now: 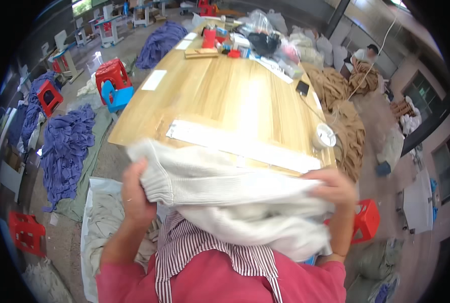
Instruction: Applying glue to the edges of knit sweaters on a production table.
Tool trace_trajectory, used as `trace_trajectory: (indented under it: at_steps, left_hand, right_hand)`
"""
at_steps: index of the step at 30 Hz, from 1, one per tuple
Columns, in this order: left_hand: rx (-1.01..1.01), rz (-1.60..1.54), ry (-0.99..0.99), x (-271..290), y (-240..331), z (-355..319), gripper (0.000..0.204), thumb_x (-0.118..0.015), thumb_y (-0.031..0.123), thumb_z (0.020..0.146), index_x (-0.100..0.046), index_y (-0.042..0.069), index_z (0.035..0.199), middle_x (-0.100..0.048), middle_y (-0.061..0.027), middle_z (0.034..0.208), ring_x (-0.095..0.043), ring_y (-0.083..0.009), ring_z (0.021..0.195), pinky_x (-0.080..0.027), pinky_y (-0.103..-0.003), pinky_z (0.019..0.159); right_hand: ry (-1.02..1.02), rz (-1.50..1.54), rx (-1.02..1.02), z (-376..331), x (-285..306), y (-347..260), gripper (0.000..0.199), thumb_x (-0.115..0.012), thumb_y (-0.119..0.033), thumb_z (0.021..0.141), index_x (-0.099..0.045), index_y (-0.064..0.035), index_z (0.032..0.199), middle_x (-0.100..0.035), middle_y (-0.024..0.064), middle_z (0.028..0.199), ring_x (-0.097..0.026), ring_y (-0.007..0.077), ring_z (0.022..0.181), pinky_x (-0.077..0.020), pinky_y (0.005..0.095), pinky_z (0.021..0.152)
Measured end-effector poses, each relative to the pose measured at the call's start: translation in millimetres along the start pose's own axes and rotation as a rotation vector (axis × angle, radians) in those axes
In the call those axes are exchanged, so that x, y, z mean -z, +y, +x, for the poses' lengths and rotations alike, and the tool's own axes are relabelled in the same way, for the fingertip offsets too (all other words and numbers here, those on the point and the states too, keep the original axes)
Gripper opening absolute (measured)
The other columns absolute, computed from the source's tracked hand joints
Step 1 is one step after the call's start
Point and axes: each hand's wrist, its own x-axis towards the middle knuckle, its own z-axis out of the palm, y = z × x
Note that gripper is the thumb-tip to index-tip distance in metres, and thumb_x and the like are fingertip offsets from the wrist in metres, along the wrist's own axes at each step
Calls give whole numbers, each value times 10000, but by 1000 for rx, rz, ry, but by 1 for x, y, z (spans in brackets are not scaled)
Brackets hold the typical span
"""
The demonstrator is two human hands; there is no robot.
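White knit cloth (235, 184) is at the near edge of the tabletop (199, 98), with the left hand (137, 193) holding one end and the right hand (337, 187), blurred, holding the other. The work looks only partly done: the cloth is taken up, but bunched, not yet flat.

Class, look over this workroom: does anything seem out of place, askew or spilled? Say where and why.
The purple fabric left of the table and brown fabric on its right look untidy, heaped loosely rather than folded, though that may be usual here. The pale garment looks merely bunched.
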Motion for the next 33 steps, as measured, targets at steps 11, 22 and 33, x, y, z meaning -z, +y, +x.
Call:
trace_trajectory:
  at_steps: [11, 22, 33]
  left_hand:
    - [-359, 1436, -959, 9, -83, 33, 512, -735, 182, 755, -562, 28, 1212, -593, -172, 1194, -574, -341, 1114, -448, -387, 964]
    - [276, 659, -487, 11, -14, 120, 178, -665, 103, 854, -646, -13, 988, -686, -68, 916, -651, -134, 840, -518, -272, 755]
    - [-56, 1195, -403, 27, -112, 186, 156, -674, 102, 858, -621, -3, 960, -636, -2, 828, -555, -82, 797, -458, -246, 740]
  right_hand:
    - [338, 712, -375, 50, -94, 104, 207, -576, -190, 971, -652, 1, 946, -623, -47, 846, -508, 29, 770, -441, 201, 687]
    - [-237, 60, -421, 30, 0, 103, 223, -782, -150, 777, -658, 15, 860, -638, -18, 756, -527, 55, 712, -447, 249, 657]
    - [660, 192, -643, 46, -37, 238, 174, -736, -147, 793, -674, -14, 887, -675, 17, 773, -572, 99, 691, -455, 253, 645]
